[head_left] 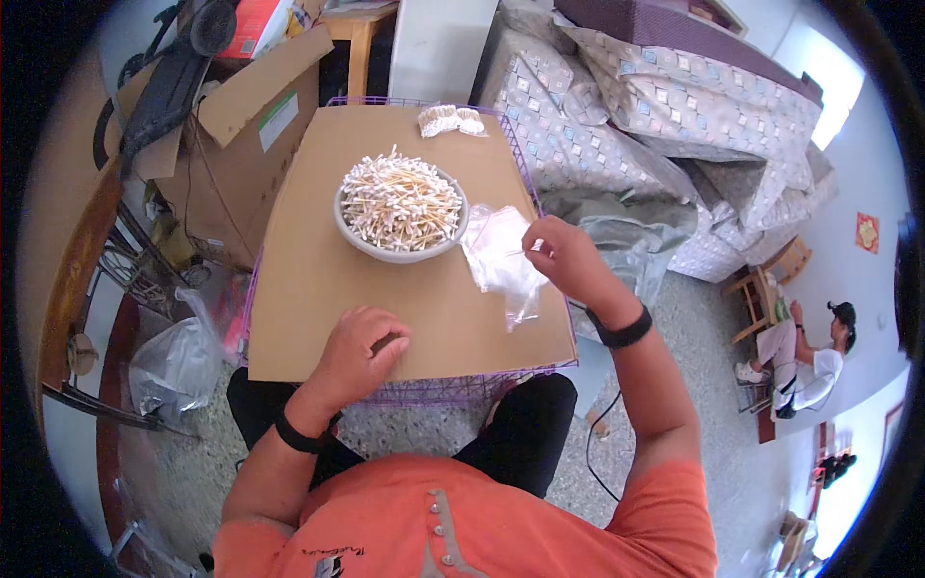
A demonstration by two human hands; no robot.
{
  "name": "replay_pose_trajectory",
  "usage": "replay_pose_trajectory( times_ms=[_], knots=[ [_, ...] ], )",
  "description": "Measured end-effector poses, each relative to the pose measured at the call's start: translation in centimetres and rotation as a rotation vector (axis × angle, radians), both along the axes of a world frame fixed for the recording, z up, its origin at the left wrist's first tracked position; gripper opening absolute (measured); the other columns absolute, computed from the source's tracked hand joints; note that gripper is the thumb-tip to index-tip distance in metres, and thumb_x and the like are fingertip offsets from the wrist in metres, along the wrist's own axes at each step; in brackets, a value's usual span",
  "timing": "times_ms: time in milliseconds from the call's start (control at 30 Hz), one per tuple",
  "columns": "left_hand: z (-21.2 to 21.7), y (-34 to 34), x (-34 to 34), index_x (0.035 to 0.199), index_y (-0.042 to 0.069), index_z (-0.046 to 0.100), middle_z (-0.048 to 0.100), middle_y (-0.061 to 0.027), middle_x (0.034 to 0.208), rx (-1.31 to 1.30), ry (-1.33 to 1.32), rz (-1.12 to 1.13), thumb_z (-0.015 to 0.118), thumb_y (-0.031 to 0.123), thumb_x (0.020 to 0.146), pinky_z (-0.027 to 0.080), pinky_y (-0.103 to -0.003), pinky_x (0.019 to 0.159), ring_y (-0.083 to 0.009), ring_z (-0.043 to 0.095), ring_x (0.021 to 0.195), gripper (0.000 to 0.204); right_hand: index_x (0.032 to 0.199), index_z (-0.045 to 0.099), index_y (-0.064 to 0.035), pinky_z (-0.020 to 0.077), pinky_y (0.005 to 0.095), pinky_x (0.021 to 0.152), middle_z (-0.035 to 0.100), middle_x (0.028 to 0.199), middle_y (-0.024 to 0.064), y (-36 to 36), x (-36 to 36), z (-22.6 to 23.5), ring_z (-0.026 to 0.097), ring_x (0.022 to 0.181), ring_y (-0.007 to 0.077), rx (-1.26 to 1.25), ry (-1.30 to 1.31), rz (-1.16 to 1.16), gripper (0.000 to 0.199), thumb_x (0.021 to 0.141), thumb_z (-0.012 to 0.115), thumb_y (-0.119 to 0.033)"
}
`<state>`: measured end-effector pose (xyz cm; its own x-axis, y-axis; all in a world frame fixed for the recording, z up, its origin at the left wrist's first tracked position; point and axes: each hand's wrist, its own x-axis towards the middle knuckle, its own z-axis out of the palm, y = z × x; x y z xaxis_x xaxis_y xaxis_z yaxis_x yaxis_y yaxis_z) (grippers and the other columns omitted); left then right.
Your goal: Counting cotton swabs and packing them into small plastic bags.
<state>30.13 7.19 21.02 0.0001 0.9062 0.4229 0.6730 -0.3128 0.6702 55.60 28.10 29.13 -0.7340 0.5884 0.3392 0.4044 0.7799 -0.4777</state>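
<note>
A grey bowl [400, 255] heaped with cotton swabs [400, 197] stands on the cardboard-topped table. My left hand [361, 352] rests near the front edge of the cardboard, fingers curled loosely closed, with nothing showing in them. To the right of the bowl lie clear plastic bags [506, 260], some with a pinkish edge. Over their right side my right hand [568, 255] is closed in a pinch, fingertips against the bags; whether a bag edge is between them is too small to tell. Two small bundles of cotton swabs [451, 120] lie at the far edge.
A purple wire frame [434, 390] edges the cardboard sheet [299, 279]. Cardboard boxes [246, 144] stand at the left, and a clear plastic bag [178, 361] lies on the floor. Large patterned covers [597, 144] are piled at the back right. Another person [809, 371] sits far right.
</note>
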Motion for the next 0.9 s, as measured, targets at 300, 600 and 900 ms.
replay_pose_trajectory(
  times_ms=[300, 600, 900],
  knots=[
    [2.1, 0.1, 1.7, 0.113, -0.001, 0.061, 0.064, -0.0125, 0.110, -0.101, -0.423, -0.071, 0.062, 0.018, 0.082, 0.042, -0.034, 0.098, -0.0220, 0.059, 0.107, 0.037, 0.099, 0.062, -0.0036, 0.0485, 0.0258, 0.066, 0.062, 0.083, 0.0019, -8.2, -0.6, -3.2, 0.058, 0.075, 0.0092, -0.265, 0.356, 0.110, 0.015, 0.084, 0.066, -0.005],
    [1.6, 0.2, 2.5, 0.107, -0.002, 0.061, 0.063, -0.0044, 0.093, -0.187, -0.529, 0.023, 0.052, 0.005, 0.093, 0.048, -0.024, 0.075, -0.0106, 0.060, 0.083, 0.019, 0.092, 0.061, -0.0036, 0.0486, 0.0340, 0.068, 0.063, 0.084, 0.0121, -11.1, -5.6, -7.3, 0.061, 0.074, 0.0278, -0.164, 0.551, 0.082, 0.014, 0.080, 0.068, -0.008],
    [1.5, 1.4, 0.7, 0.098, 0.001, 0.064, 0.060, -0.0003, 0.083, -0.199, -0.508, 0.151, 0.055, 0.012, 0.094, 0.043, -0.022, 0.065, -0.0072, 0.053, 0.071, 0.015, 0.092, 0.061, -0.0030, 0.0480, 0.0279, 0.065, 0.063, 0.077, 0.0072, -10.3, -7.3, -10.4, 0.058, 0.070, 0.0117, -0.381, 0.635, 0.030, 0.009, 0.085, 0.064, -0.009]
  ],
)
